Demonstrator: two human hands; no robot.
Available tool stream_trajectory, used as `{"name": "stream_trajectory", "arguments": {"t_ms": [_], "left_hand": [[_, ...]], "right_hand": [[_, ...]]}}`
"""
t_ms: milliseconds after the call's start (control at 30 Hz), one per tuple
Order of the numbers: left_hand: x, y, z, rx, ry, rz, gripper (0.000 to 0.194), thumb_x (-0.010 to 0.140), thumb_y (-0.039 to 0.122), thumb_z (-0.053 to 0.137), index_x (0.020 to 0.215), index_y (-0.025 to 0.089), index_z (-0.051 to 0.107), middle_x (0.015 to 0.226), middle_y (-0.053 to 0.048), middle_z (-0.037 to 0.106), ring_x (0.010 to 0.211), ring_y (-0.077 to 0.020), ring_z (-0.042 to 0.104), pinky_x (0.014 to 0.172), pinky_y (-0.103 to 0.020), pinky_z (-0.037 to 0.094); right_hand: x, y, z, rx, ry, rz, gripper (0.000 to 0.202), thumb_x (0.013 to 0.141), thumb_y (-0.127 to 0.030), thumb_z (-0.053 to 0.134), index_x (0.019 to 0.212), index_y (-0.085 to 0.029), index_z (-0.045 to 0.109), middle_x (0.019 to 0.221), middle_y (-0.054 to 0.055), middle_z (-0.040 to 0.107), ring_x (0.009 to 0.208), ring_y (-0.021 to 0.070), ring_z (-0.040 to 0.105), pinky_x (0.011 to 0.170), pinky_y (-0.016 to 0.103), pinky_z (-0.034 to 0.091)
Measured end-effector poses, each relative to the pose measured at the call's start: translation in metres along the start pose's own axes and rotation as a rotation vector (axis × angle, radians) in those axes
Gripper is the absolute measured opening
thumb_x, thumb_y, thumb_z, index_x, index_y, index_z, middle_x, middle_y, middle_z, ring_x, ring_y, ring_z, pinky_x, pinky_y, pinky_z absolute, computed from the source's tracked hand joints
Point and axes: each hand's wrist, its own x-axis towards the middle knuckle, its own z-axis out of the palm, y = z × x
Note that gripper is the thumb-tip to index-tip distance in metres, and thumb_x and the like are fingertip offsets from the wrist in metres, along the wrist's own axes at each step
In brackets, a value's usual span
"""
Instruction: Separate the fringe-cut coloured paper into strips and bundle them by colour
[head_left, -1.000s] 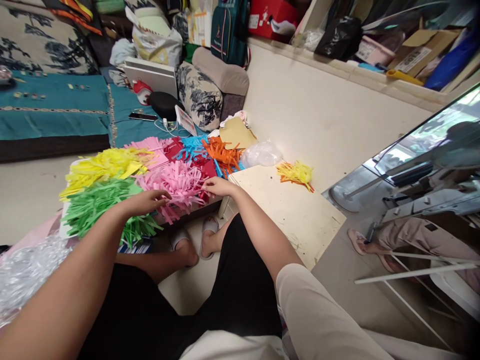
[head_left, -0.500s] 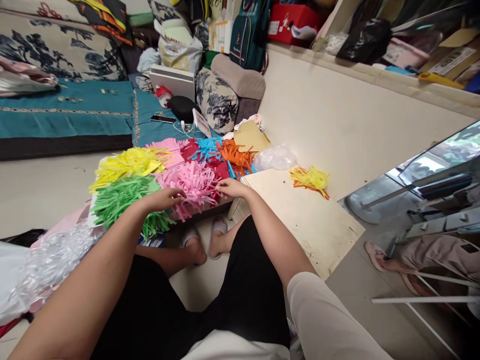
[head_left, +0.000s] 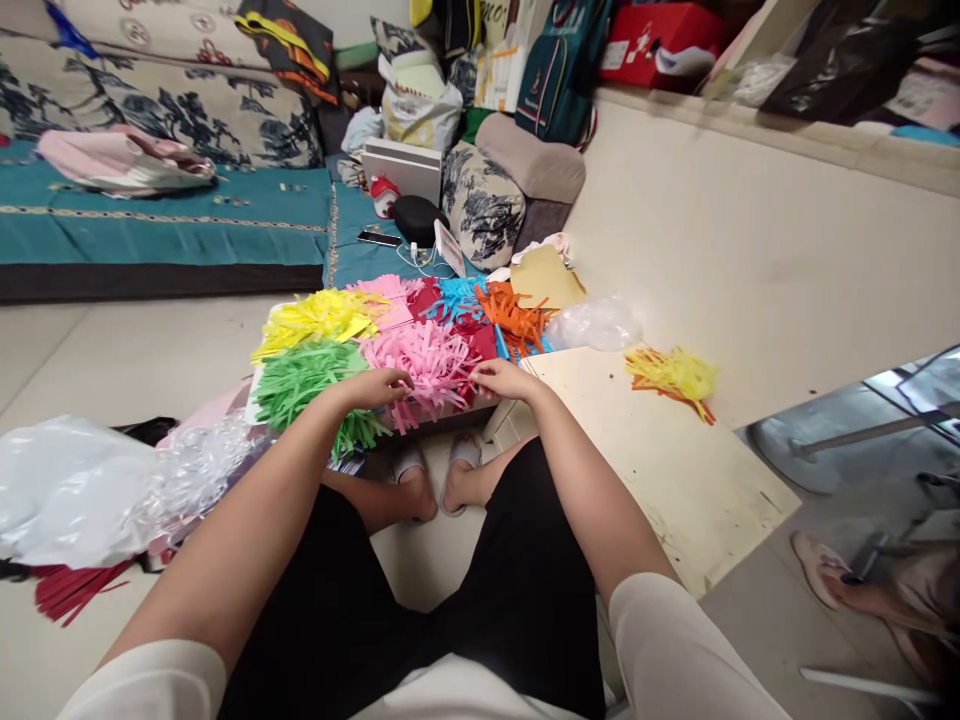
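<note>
Here, at the far side, a white plastic bag [head_left: 433, 120] stands open with something pale inside; what the crumpled clear bag [head_left: 596, 322], by the far edge of the smooth cream tabletop [head_left: 667, 480], contains, I cannot tell. The pink fringe [head_left: 424, 355], a loose heap of thin, curly, paper-like strips, lies between both hands, to the right of the green fringe [head_left: 300, 385]. The left hand [head_left: 379, 386] is at its left side, fingers loosely bent; the right hand [head_left: 504, 380] is at its right, fingers narrow, and whether either holds a strip I cannot tell.
</note>
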Motion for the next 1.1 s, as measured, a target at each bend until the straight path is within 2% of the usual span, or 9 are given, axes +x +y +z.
{"name": "stream_trajectory", "arguments": {"t_ms": [167,433,700,1100], "left_hand": [[0.002,-0.003,0.0,0.002,-0.003,0.008,0.054,0.095,0.052,0.057,0.133,0.019,0.077,0.114,-0.012,0.091,0.101,-0.0284,0.088,0.089,-0.033,0.064],[0.001,0.001,0.0,0.023,-0.013,0.0,0.053,0.1,0.048,0.054,0.138,0.017,0.076,0.119,-0.013,0.09,0.101,-0.0258,0.088,0.092,-0.031,0.064],[0.004,-0.002,0.001,0.014,-0.012,0.004,0.051,0.098,0.051,0.06,0.134,0.02,0.078,0.118,-0.011,0.091,0.099,-0.0259,0.089,0.09,-0.031,0.065],[0.002,-0.002,0.001,0.007,-0.009,0.002,0.051,0.097,0.051,0.061,0.133,0.02,0.079,0.118,-0.01,0.091,0.101,-0.0267,0.089,0.092,-0.031,0.065]], "right_hand": [[0.001,0.003,0.0,0.001,0.008,0.015,0.025,0.105,-0.029,0.076,0.083,-0.021,0.068,0.069,-0.004,0.068,0.062,0.0133,0.063,0.071,0.027,0.053],[0.002,0.003,0.0,-0.002,0.002,0.019,0.026,0.107,-0.031,0.073,0.084,-0.02,0.068,0.07,-0.004,0.068,0.062,0.0129,0.063,0.071,0.027,0.053],[0.003,0.006,0.001,-0.003,0.004,0.022,0.027,0.111,-0.031,0.069,0.086,-0.02,0.068,0.068,-0.005,0.066,0.062,0.0129,0.062,0.073,0.027,0.054],[0.009,0.012,0.0,-0.014,0.008,0.005,0.031,0.106,-0.035,0.078,0.08,-0.022,0.066,0.069,-0.004,0.068,0.06,0.0124,0.062,0.069,0.026,0.052]]}}
